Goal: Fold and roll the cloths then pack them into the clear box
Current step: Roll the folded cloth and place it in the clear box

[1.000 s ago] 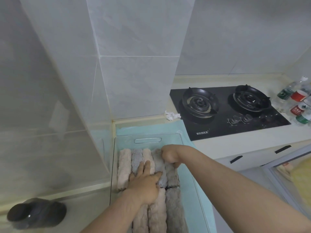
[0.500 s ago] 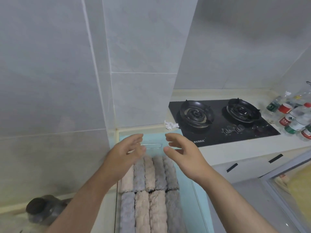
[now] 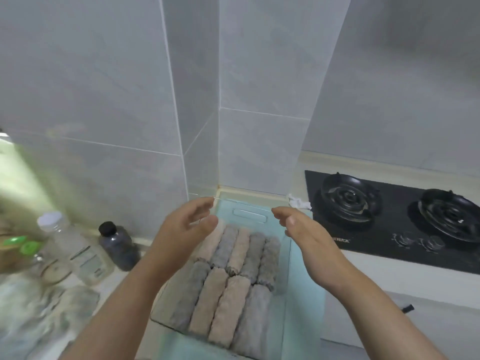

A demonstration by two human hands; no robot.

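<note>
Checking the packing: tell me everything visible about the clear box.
The clear box is see-through plastic with a slot handle in its far wall. It sits on a blue mat beside the stove. Rolled grey and beige cloths lie inside in two rows. The left hand and right hand flank its far corners.

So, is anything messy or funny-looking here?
Only one small thing: a crumpled white scrap lies on the counter beside the stove, like leftover litter. The rolled cloths sit packed in two tidy rows in the clear box.
</note>
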